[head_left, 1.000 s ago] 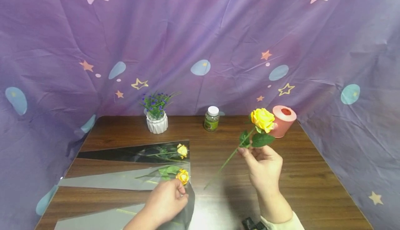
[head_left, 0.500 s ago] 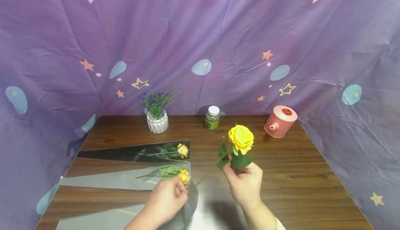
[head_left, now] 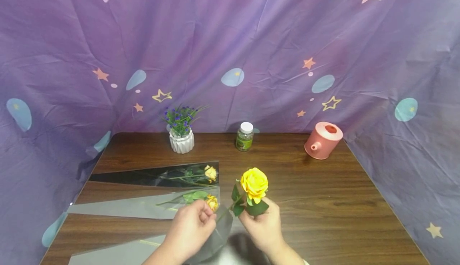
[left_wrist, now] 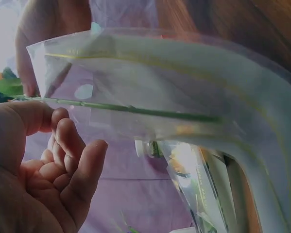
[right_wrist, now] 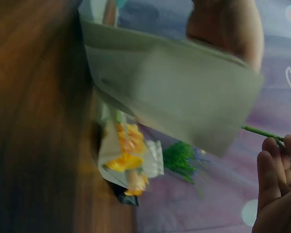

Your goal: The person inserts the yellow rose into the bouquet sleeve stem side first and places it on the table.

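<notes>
My right hand pinches the green stem of a yellow rose just below its leaves, the bloom tilted up. With thumb and fingers my left hand pinches the open edge of a clear-and-grey flower sleeve. In the left wrist view the stem runs lengthwise within the see-through sleeve, its cut end well past the mouth. From the right wrist, the sleeve's grey back covers most of that stem, and only a short piece shows beside the right fingers.
Two sleeved yellow roses lie left on the wooden table: one in a black sleeve, one in a grey sleeve. Along the back stand a white flowerpot with purple flowers, a white-capped jar and a pink watering can.
My right hand has brought the rose left and toward me, its stem passing into the sleeve's mouth. My left hand has stayed nearly still on the sleeve.
</notes>
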The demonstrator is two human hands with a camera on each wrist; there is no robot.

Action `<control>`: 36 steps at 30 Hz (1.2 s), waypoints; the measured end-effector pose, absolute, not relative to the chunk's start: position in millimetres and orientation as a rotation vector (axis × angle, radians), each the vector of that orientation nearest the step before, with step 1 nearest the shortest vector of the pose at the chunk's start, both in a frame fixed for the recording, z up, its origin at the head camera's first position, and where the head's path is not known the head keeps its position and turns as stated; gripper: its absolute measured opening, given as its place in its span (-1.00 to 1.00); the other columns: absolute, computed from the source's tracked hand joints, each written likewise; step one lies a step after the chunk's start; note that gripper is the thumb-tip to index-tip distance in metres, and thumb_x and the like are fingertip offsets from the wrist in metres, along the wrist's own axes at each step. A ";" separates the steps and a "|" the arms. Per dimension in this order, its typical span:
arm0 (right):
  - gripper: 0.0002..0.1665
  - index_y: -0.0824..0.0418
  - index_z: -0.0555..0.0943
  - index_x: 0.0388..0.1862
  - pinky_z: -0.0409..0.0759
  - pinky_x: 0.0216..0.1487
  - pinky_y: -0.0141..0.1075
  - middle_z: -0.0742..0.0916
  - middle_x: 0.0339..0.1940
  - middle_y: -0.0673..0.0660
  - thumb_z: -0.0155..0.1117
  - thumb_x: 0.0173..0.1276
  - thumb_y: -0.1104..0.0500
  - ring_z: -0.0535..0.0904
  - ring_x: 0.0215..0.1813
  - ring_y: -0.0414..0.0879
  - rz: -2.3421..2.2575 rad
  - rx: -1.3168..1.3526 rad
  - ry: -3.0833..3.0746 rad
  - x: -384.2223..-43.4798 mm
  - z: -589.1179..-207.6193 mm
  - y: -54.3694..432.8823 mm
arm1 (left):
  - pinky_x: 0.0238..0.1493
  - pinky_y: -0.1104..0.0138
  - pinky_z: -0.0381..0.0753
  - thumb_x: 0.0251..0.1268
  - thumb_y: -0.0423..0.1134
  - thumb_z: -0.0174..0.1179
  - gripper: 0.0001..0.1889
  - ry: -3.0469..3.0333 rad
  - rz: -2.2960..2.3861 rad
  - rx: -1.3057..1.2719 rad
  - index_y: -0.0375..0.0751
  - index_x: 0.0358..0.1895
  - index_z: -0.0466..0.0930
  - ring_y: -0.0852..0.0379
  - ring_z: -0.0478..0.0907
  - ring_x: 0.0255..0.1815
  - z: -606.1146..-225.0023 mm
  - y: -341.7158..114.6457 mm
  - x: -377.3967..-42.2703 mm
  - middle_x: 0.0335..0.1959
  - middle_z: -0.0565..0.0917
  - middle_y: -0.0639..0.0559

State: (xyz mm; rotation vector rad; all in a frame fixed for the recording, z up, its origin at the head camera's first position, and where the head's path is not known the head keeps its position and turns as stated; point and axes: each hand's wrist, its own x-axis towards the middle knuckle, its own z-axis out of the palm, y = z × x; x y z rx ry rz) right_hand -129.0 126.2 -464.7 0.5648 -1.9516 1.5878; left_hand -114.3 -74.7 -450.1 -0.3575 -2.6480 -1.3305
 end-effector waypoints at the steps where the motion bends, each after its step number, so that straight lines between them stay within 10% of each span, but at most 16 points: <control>1: -0.58 0.31 0.74 -0.11 0.72 -0.09 -0.37 0.85 -0.22 0.16 0.45 0.04 0.60 0.78 -0.16 -0.18 1.618 0.575 -1.953 -127.7 -466.3 124.7 | -0.48 0.42 0.52 0.16 -0.37 0.42 -0.79 -2.636 -1.333 -0.356 0.00 -0.42 0.57 0.44 0.45 -0.56 -449.8 -74.4 -114.1 -0.57 0.59 0.33; 12: -0.47 0.32 0.68 0.05 0.68 0.10 -0.36 0.83 -0.11 0.13 0.50 0.06 0.56 0.77 -0.02 -0.15 1.708 0.503 -2.057 -121.1 -484.9 110.5 | -0.48 0.42 0.56 0.16 -0.42 0.41 -0.78 -2.535 -1.424 -0.326 -0.01 -0.40 0.59 0.43 0.48 -0.58 -446.6 -69.6 -112.7 -0.58 0.61 0.35; 21: 0.37 0.53 -0.12 0.60 0.53 0.36 -0.25 0.53 0.45 0.06 0.46 -0.13 0.66 0.56 0.39 -0.15 1.550 0.693 -1.814 -128.9 -492.2 113.2 | -0.49 0.42 0.55 0.14 -0.42 0.42 -0.79 -2.544 -1.447 -0.346 -0.03 -0.36 0.60 0.43 0.46 -0.59 -445.9 -69.8 -110.7 -0.58 0.61 0.36; 30: 0.07 0.80 0.02 0.38 0.49 0.40 -0.31 0.56 0.34 0.29 0.50 0.40 0.14 0.55 0.37 -0.08 1.395 0.969 -1.625 -133.3 -490.7 122.0 | -0.55 0.42 0.52 0.16 -0.45 0.41 -0.78 -2.488 -1.478 -0.351 -0.02 -0.37 0.60 0.42 0.44 -0.61 -442.5 -69.2 -106.7 -0.60 0.58 0.37; 36: -0.20 0.83 0.15 0.32 0.57 0.30 -0.34 0.63 0.31 0.35 0.26 0.59 0.17 0.61 0.35 -0.08 1.386 1.080 -1.580 -131.3 -487.4 120.3 | -0.56 0.42 0.54 0.11 -0.50 0.43 -0.72 -2.386 -1.479 -0.392 0.01 -0.39 0.60 0.42 0.44 -0.60 -442.2 -67.1 -106.6 -0.60 0.58 0.40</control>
